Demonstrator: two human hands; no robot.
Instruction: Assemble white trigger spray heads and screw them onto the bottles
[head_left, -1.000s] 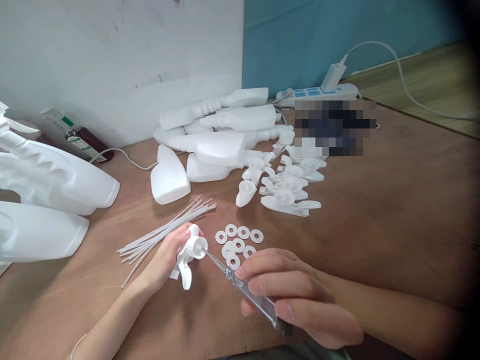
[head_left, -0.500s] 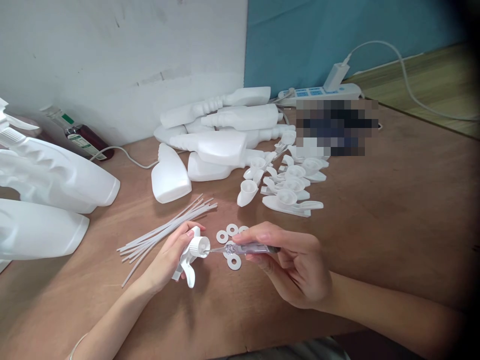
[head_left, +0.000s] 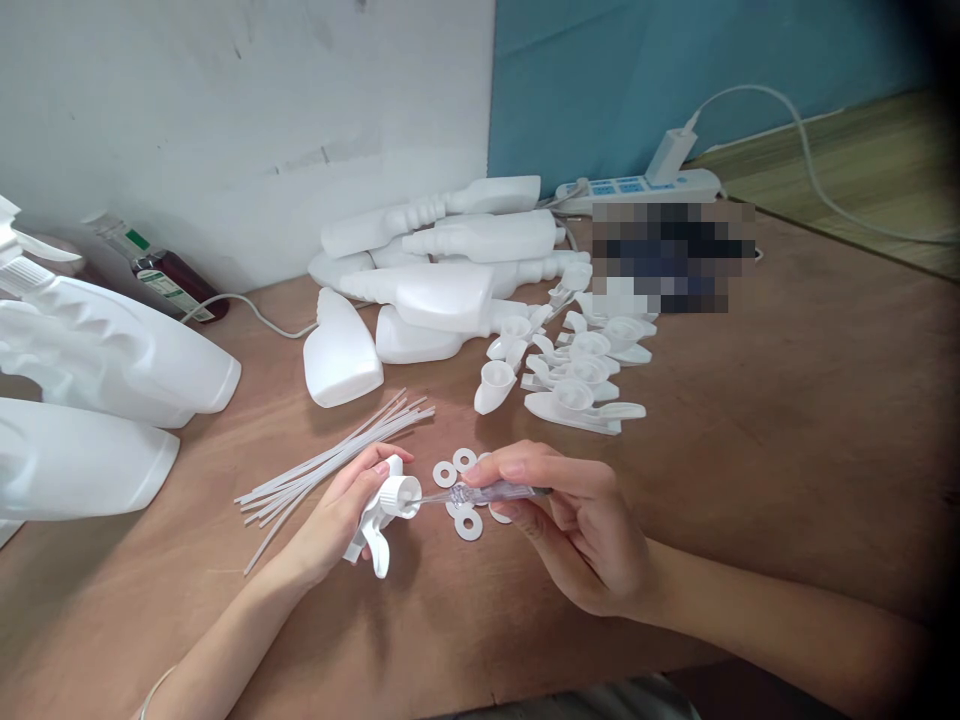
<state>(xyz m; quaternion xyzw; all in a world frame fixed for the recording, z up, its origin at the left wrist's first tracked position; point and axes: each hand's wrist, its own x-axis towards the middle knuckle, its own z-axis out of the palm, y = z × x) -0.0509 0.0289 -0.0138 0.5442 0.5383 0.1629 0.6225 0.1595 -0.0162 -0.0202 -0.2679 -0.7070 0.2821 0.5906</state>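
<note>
My left hand (head_left: 336, 512) is closed around a white trigger spray head (head_left: 397, 495), its ribbed collar facing right and its lever pointing down toward me. In my right hand (head_left: 581, 530) is a screwdriver (head_left: 487, 493) with a clear handle, pinched between thumb and fingers. Its thin metal shaft reaches left into the collar's opening; where the tip ends inside is hidden. Below and behind the screwdriver lie several flat white ring washers (head_left: 469, 524), some partly covered by my right fingers. A bundle of thin white tubes (head_left: 330, 470) lies just beyond my left hand.
Several white spray bottles (head_left: 442, 293) lie heaped by the wall. More spray heads (head_left: 574, 395) sit right of them. Bottles with heads (head_left: 127, 350) lie at left, near a dark red bottle (head_left: 176, 285). A power strip (head_left: 637, 187) with a charger stands at the back.
My right hand has shifted slightly left along the screwdriver, uncovering a washer under its fingers. The left hand and spray head have hardly moved.
</note>
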